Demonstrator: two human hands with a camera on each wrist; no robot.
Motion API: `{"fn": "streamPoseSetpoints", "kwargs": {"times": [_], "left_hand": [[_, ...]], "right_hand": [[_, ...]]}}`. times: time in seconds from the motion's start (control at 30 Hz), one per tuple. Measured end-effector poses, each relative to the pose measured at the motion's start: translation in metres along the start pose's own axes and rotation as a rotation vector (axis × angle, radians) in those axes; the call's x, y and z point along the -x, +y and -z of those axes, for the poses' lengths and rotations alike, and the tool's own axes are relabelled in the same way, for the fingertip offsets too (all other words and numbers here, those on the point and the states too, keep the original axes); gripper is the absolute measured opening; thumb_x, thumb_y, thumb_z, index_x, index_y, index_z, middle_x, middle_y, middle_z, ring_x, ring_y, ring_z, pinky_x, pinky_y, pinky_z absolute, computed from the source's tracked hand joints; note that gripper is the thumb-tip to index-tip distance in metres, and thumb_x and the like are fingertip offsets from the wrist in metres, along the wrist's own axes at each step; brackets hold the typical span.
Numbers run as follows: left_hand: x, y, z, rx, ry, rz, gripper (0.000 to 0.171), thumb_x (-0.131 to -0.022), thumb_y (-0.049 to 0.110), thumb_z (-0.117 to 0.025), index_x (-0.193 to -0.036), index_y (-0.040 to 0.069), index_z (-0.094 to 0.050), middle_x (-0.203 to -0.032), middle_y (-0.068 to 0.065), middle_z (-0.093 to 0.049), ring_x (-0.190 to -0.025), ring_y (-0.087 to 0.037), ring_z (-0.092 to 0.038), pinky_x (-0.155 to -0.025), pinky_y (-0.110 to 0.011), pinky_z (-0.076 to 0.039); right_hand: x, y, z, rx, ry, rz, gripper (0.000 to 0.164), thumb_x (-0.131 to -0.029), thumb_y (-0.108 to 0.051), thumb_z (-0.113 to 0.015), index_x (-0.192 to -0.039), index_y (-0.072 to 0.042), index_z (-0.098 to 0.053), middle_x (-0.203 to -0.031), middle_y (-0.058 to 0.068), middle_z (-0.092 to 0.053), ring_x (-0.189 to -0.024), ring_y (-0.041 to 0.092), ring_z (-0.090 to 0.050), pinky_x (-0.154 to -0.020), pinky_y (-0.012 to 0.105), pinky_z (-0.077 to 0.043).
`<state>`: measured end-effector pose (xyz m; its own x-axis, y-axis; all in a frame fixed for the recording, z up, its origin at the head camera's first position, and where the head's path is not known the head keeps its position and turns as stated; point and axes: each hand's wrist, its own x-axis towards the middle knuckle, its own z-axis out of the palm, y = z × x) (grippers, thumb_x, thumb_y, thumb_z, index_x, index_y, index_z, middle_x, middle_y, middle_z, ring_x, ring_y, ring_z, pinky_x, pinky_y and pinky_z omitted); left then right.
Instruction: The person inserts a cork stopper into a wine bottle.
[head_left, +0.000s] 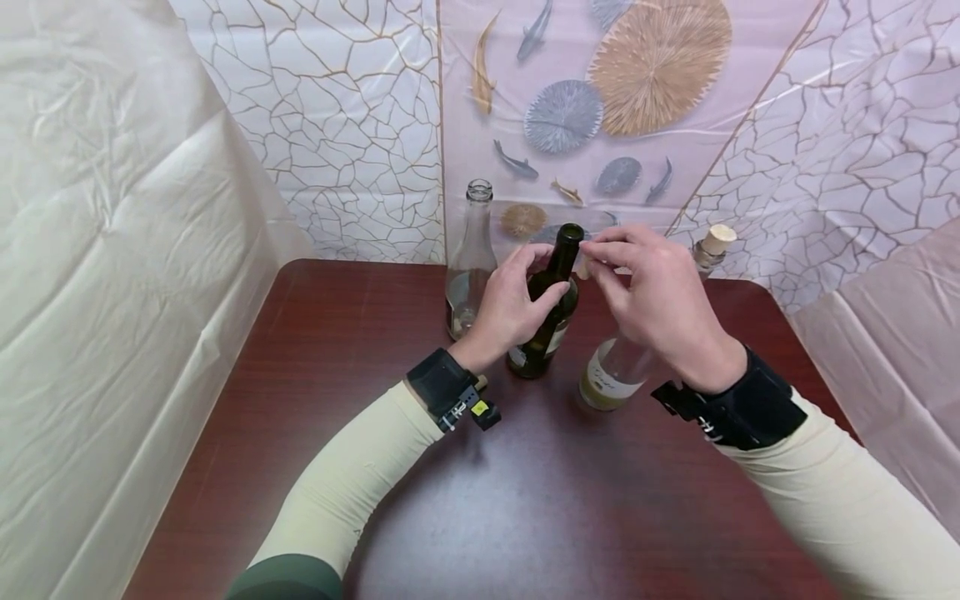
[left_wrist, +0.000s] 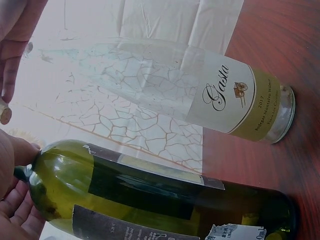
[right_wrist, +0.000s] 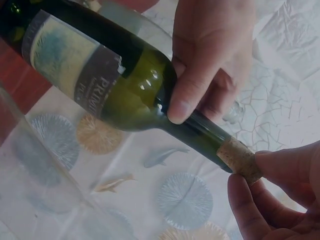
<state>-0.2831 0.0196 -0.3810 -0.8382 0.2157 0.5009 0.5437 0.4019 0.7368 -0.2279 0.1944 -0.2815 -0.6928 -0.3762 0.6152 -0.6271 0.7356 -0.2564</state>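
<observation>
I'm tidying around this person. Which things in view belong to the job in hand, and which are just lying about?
Part of the job:
green bottle, held by the left hand
cork, pinched by the right hand near the green bottle's mouth

Apparently just there for now, held by neither hand:
corked clear bottle
uncorked clear bottle
patterned cloth behind

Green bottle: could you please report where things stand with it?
Left hand grips green bottle by the neck. Right hand pinches cork beside the mouth, not inserted. Mouth looks unobstructed; corked clear bottle stands close by.
</observation>
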Motion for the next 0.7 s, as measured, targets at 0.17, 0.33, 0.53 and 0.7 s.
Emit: {"fn": "streamPoseSetpoints", "kwargs": {"times": [0.17, 0.33, 0.53, 0.7], "left_hand": [[0.0, -0.001, -0.001, 0.0, 0.003, -0.005, 0.042, -0.099, 0.022, -0.073, -0.136, 0.009, -0.059, -0.128, -0.007, -0.064, -0.121, -0.02, -0.065, -0.108, -0.035, -0.052], [0.0, -0.001, 0.0, -0.01, 0.009, -0.002, 0.041, -0.099, 0.023, -0.074, -0.135, 0.01, -0.06, -0.127, -0.006, -0.065, -0.12, -0.019, -0.065, -0.107, -0.034, -0.052], [0.0, -0.002, 0.0, 0.002, 0.008, -0.019, 0.042, -0.099, 0.021, -0.074, -0.136, 0.008, -0.06, -0.127, -0.008, -0.064, -0.12, -0.021, -0.065, -0.107, -0.039, -0.053], [0.0, -0.002, 0.0, 0.019, 0.004, -0.024, 0.042, -0.099, 0.02, -0.074, -0.136, 0.008, -0.059, -0.128, -0.009, -0.064, -0.121, -0.022, -0.065, -0.108, -0.043, -0.053]], "right_hand": [[-0.01, -0.001, 0.005, -0.007, -0.002, 0.004, 0.022, -0.095, -0.001, -0.072, -0.115, -0.002, -0.08, -0.112, 0.013, -0.076, -0.107, 0.033, -0.072, -0.086, 0.046, -0.056], [-0.019, -0.002, 0.008, -0.009, -0.009, -0.003, 0.022, -0.095, -0.002, -0.072, -0.116, -0.001, -0.079, -0.114, 0.014, -0.075, -0.109, 0.035, -0.071, -0.085, 0.046, -0.053], [-0.03, -0.006, 0.016, 0.028, -0.036, -0.004, 0.022, -0.096, -0.003, -0.071, -0.117, -0.004, -0.08, -0.116, 0.013, -0.076, -0.108, 0.033, -0.071, -0.084, 0.048, -0.053], [-0.038, -0.008, 0.021, 0.042, -0.044, 0.022, 0.021, -0.096, -0.001, -0.071, -0.116, -0.003, -0.08, -0.111, 0.013, -0.077, -0.102, 0.032, -0.071, -0.085, 0.047, -0.053]]}}
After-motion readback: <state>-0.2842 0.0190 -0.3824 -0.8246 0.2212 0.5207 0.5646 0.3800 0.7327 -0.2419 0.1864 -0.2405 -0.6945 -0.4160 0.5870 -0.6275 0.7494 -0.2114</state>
